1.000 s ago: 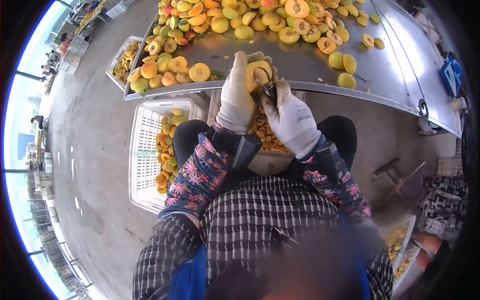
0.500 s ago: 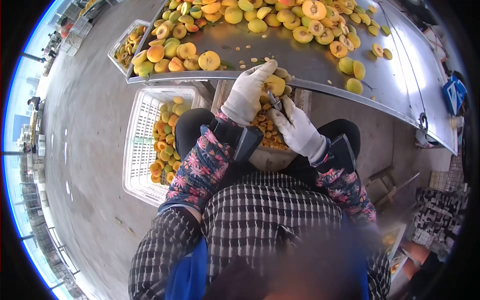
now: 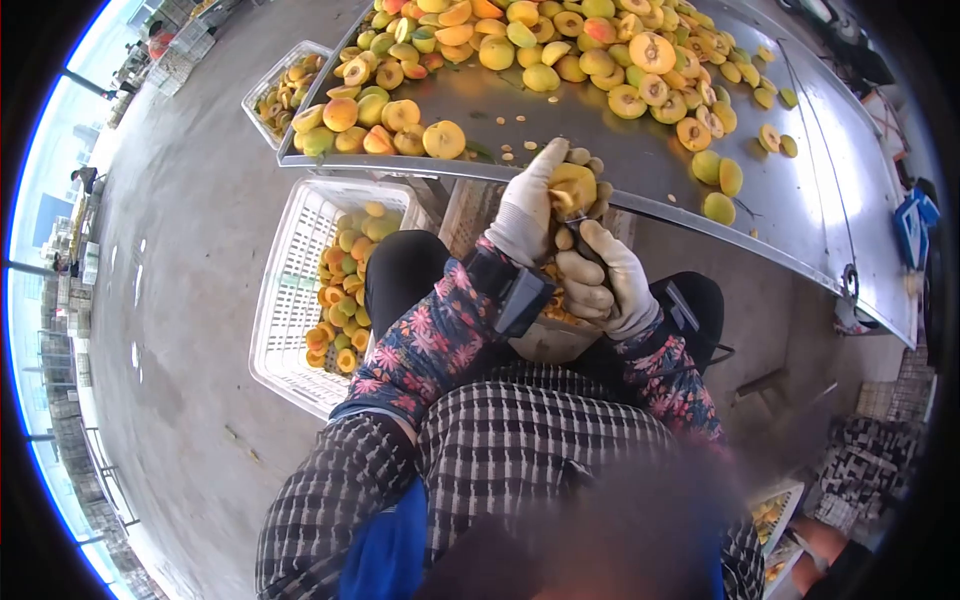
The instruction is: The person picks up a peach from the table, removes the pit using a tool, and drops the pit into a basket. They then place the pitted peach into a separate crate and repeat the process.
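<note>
In the head view, my left hand [image 3: 525,208], in a white glove, is closed around a halved yellow peach [image 3: 573,187] with its cut face turned up. My right hand [image 3: 618,283], also gloved, grips a small tool by its dark handle [image 3: 590,252]. The tool's metal tip reaches the lower part of the cut face; fruit and fingers partly hide it. Both hands are just in front of the metal table's edge [image 3: 650,202]. Beneath them, a container of small orange-brown pieces [image 3: 553,272] shows only in part.
Halved and whole peaches [image 3: 560,55] are heaped on the metal table [image 3: 590,135]. On the floor to the left stands a white crate [image 3: 272,330] holding peach halves. Another filled crate [image 3: 262,125] is beyond the table's left corner. A person's bare leg [image 3: 822,537] shows at lower right.
My right hand has turned and closed more around the tool's handle, and the metal tip shows less. The whole view has shifted slightly. The left hand still holds the peach.
</note>
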Motion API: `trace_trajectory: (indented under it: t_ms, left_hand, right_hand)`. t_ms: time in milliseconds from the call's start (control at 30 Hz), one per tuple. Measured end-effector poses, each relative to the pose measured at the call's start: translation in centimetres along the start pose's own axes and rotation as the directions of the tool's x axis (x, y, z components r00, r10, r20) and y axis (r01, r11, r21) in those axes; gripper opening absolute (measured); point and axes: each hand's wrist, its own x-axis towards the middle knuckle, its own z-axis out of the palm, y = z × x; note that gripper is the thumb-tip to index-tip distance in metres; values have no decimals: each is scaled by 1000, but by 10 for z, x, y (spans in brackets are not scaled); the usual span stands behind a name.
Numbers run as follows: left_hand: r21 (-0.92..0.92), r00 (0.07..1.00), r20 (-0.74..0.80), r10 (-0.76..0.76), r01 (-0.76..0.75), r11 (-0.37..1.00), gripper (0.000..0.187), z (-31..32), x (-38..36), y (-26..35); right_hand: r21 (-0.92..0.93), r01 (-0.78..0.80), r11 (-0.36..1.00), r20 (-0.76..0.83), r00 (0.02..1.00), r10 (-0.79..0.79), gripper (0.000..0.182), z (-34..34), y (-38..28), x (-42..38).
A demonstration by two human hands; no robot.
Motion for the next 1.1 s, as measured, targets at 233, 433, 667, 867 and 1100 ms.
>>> trace_trajectory:
  t_ms: [233, 433, 667, 867, 1100]
  left_hand:
    - [247, 973, -51, 224, -205, 947, 36, -7, 9, 9]
    - [614, 900, 247, 358, -432, 660, 29, -21, 11, 12]
    - [424, 834, 120, 539, -534, 732, 25, -34, 36, 28]
    - [971, 522, 217, 825, -200, -129, 31, -50, -79, 130]
    - [826, 561, 468, 683, -2, -564, 22, -37, -104, 119]
  right_hand:
    - [-430, 10, 903, -315, 935, -160, 22, 11, -9, -12]
    - [-879, 52, -474, 356, 733, -580, 30, -38, -1, 5]
    - [-739, -137, -659, 324, 786, -527, 51, -46, 2, 10]
    - [-863, -239, -444, -28, 903, -430, 49, -35, -8, -9]
    - [-845, -322, -426, -110, 885, -452, 39, 21, 5, -16]
